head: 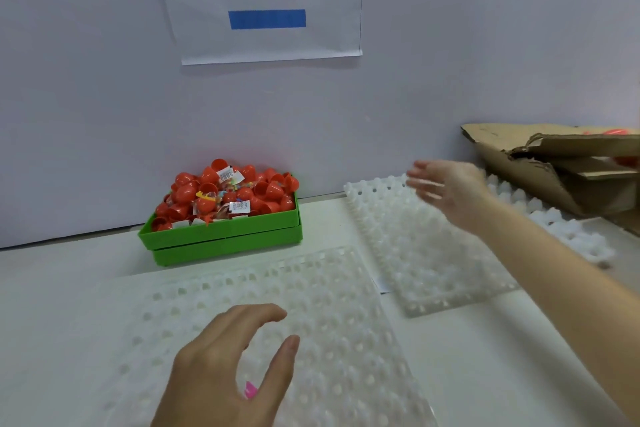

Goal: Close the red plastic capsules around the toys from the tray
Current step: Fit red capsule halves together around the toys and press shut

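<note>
A green tray stands against the back wall, heaped with red capsule halves and small bagged toys. My left hand hovers low over a white dimpled tray at the front, its fingers loosely curved and holding nothing. My right hand is stretched out to the right, blurred, fingers spread, above a second white dimpled tray. Both hands are well apart from the green tray.
A torn cardboard box sits at the far right with something red inside. More white moulded trays lie under and beside it. A paper sign hangs on the wall behind.
</note>
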{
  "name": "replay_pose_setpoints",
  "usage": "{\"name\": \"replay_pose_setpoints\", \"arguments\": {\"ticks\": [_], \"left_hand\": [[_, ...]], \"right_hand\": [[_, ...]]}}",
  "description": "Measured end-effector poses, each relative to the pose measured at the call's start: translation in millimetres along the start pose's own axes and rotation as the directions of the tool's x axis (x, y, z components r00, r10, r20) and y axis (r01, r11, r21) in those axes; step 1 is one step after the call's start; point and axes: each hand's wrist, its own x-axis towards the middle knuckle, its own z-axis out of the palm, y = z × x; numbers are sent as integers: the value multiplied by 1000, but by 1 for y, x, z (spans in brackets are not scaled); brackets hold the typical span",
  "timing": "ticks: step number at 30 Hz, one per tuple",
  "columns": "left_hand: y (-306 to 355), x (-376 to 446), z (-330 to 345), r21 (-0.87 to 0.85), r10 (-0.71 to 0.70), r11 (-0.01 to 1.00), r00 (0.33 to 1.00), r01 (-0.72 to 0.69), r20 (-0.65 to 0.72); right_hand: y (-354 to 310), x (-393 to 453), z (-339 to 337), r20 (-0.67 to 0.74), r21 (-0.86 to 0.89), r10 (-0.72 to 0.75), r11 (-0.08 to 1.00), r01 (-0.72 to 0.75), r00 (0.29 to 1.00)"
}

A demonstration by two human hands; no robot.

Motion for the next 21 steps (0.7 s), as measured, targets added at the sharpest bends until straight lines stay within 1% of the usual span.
{"name": "replay_pose_setpoints", "arguments": {"ticks": [2, 3, 5, 6, 7, 8, 12, 16, 21], "left_hand": [[-2, -2, -4, 14, -82, 997, 992, 81, 92], [-2, -3, -5, 31, -116, 993, 984, 113, 137], [-1, -4, -11, 48, -187, 982, 963, 181, 195], [-1, -4, -15, 49, -204, 979, 957, 198, 206], [-2, -5, -17, 50, -214, 977, 954, 208, 208], [-4, -5, -19, 55, -216, 976, 954, 209, 207], [-11, -6, -25, 93, -237, 970, 952, 223, 195], [-11, -9, -31, 141, -244, 967, 922, 210, 300], [-6, -14, -36, 275, -265, 949, 864, 155, 428]], "right_hand": [[10, -32, 6, 186, -269, -15, 961, 65, 982], [13, -50, 9, 286, -394, -17, 909, 134, 958], [18, -83, 15, 472, -588, 6, 747, 310, 882], [20, -99, 18, 540, -638, 27, 665, 388, 841], [22, -115, 21, 589, -656, 39, 607, 449, 807], [24, -129, 24, 620, -653, 29, 574, 495, 784], [42, -172, 32, 676, -587, -91, 532, 609, 731], [60, -186, 28, 691, -536, -209, 495, 684, 692], [64, -182, 24, 697, -496, -312, 442, 748, 646]]}}
